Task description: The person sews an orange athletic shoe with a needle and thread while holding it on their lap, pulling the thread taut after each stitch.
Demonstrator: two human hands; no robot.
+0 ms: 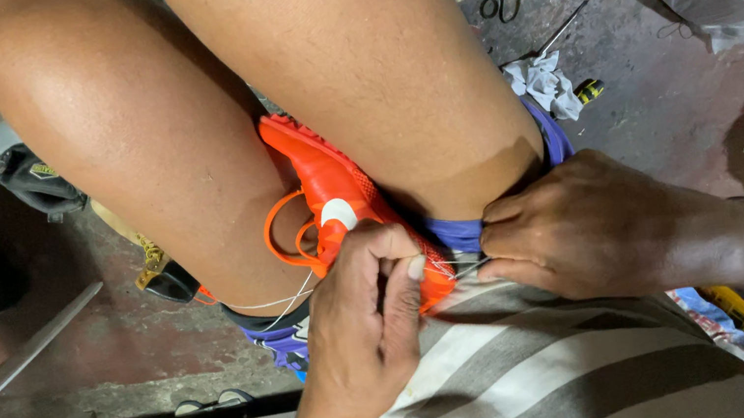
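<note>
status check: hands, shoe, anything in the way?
Left hand pinching orange shoe, thread running taut. Right hand gripping at shoe's edge. Shoe clamped between knees. Nothing blocking.

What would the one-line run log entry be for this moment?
left hand: grips orange shoe clamped between knees | right hand: pinches thin needle at shoe edge | white thread: taut

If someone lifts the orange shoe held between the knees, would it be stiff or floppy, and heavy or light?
The orange shoe probably feels light: its upper looks thin. It likely bends somewhat, as the left hand presses its edge. The orange lace loop would dangle loosely.
</note>
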